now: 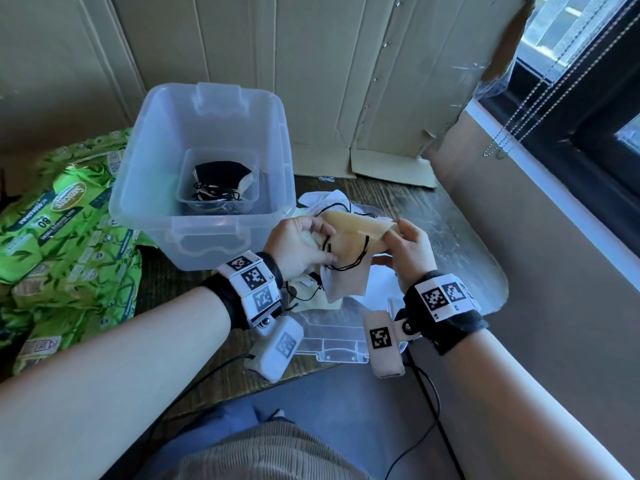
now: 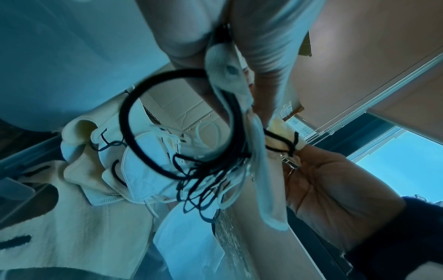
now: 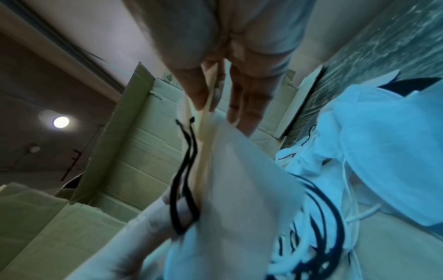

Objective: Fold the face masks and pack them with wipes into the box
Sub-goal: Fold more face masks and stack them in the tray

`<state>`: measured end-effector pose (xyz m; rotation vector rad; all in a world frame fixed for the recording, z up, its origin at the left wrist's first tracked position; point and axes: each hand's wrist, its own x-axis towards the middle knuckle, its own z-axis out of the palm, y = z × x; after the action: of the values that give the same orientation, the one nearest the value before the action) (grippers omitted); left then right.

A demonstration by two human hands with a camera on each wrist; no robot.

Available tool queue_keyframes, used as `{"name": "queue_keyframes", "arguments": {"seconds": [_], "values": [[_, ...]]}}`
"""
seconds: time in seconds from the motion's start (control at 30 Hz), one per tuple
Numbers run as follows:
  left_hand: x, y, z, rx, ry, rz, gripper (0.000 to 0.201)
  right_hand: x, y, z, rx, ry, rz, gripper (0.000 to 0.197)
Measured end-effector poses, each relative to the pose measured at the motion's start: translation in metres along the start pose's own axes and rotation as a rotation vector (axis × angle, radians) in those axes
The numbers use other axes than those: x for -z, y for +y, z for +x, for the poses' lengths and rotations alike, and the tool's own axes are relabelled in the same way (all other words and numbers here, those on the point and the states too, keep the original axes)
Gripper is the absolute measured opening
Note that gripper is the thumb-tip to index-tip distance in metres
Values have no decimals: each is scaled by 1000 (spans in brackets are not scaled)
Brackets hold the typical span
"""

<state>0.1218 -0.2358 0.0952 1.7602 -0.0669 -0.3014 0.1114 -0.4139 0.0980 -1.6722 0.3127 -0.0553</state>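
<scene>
You hold a tan mask (image 1: 349, 233) up in both hands, just in front of the clear box (image 1: 204, 174). Your left hand (image 1: 299, 249) grips one end of the mask, with fingers curled round the cloth and its black loops (image 2: 177, 121). Your right hand (image 1: 408, 251) pinches the other end between thumb and fingers (image 3: 239, 102). The mask is partly folded and hangs a little between your hands, with a black loop dangling under it. The box stands open on the table (image 1: 450, 223). Inside the box sits a small tub (image 1: 218, 181), and a black mask (image 1: 223, 173) lies folded in that tub with its loops bunched up. Left of the box lie the green wipes (image 1: 62, 237), touching the box side. In front of the box, under your hands, lies a pile of masks (image 2: 148, 170), white and tan, on a clear lid (image 1: 332, 337). Behind the box stands brown cardboard (image 1: 346, 81).
</scene>
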Motion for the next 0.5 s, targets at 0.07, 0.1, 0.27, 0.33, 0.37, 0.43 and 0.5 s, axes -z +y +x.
{"name": "queue_keyframes", "arguments": {"seconds": [0.07,0.1,0.27,0.33,0.37,0.43,0.5], "values": [[1,1,-1,-7,-17,5,37,1,-4,-1,10,18,31,20],[2,1,-1,-7,-23,4,36,2,-5,-1,16,34,43,25],[7,13,-7,-14,-31,-8,33,4,-8,0,32,133,24,13],[8,16,-9,-36,-31,-7,29,4,-9,1,60,168,-34,11],[9,14,-7,-41,-35,-15,27,5,-9,1,72,186,-56,12],[11,10,-5,-46,-45,-29,21,7,-10,1,98,215,-80,14],[12,9,-4,-33,-39,-35,16,9,-10,2,137,243,-85,21]]}}
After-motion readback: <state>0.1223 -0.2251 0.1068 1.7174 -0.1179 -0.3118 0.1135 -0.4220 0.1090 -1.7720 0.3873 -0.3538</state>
